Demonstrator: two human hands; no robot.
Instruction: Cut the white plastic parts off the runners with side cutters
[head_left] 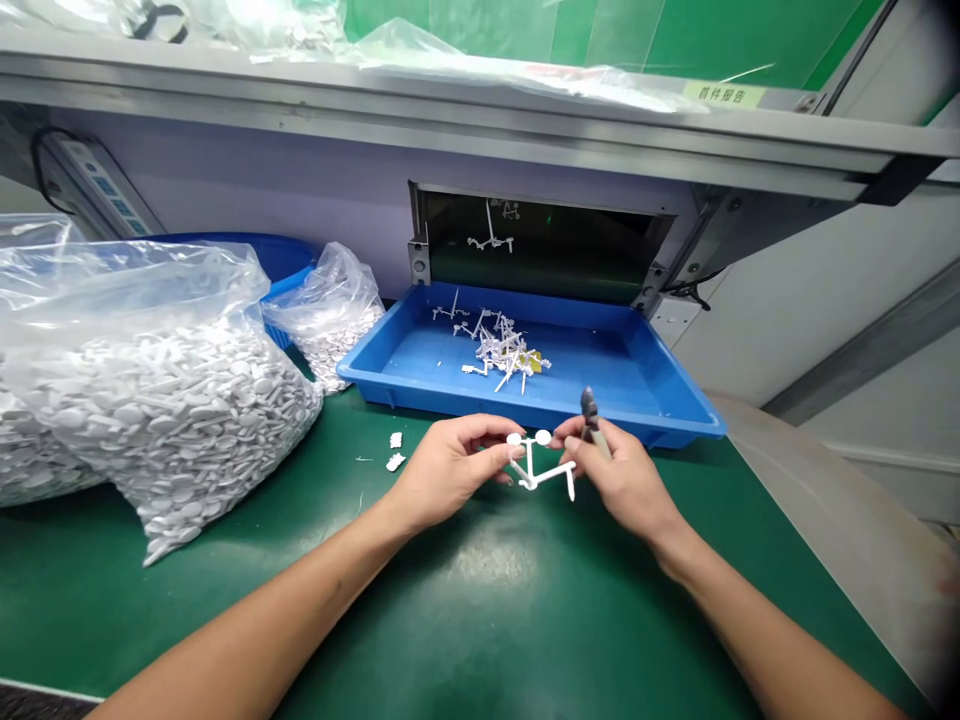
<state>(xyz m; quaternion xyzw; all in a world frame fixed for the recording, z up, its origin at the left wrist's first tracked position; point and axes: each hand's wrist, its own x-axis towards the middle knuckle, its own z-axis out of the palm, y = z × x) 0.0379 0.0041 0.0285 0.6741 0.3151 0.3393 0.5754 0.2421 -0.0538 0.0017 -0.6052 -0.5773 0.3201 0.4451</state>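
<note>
Between my two hands, above the green table, is a white plastic sprue with two round discs at its top and thin side arms. My left hand is closed, pinching the sprue's left side between thumb and fingers. In my right hand is a pair of cutting pliers, its dark jaws pointing up and away. The fingertips of that hand are close to the right disc and right arm; whether they touch the sprue I cannot tell. Two small white pieces lie on the table left of my left hand.
Behind my hands stands a blue tray with a pile of white sprues, below an opening where a belt carries another sprue. Bulging clear bags of white parts fill the left. A metal-edged shelf crosses above.
</note>
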